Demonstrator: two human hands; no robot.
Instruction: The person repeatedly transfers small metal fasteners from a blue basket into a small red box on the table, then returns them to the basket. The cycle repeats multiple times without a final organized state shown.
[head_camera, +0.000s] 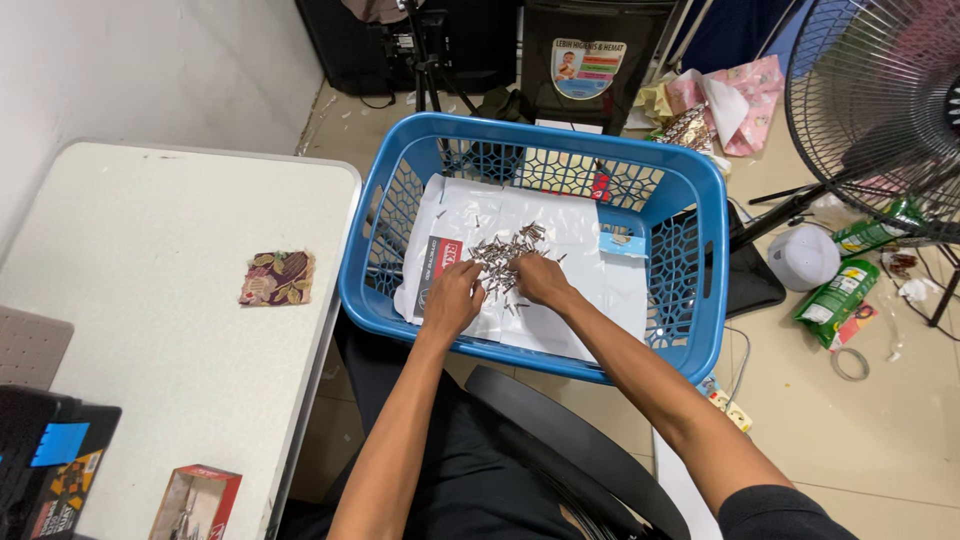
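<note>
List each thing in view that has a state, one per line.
Blue laundry basket: upright, lined with white sheets.
Small metal pieces: piled loose on the sheets.
Left hand: fingers curled on the pile.
Right hand: curled on the pile.
Patterned fabric square: flat on table.

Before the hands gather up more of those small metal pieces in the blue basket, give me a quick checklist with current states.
1. Both hands over the pile: ok. The left hand and right hand rest on the small metal pieces.
2. Pieces kept on the white sheet: ok, though a few lie scattered apart from the pile.
3. Sheet lies inside the blue basket: ok.
4. Grip on pieces: cannot tell; the fingers curl downward and hide it.
5. Basket steady: cannot tell; its base is hidden.
</note>
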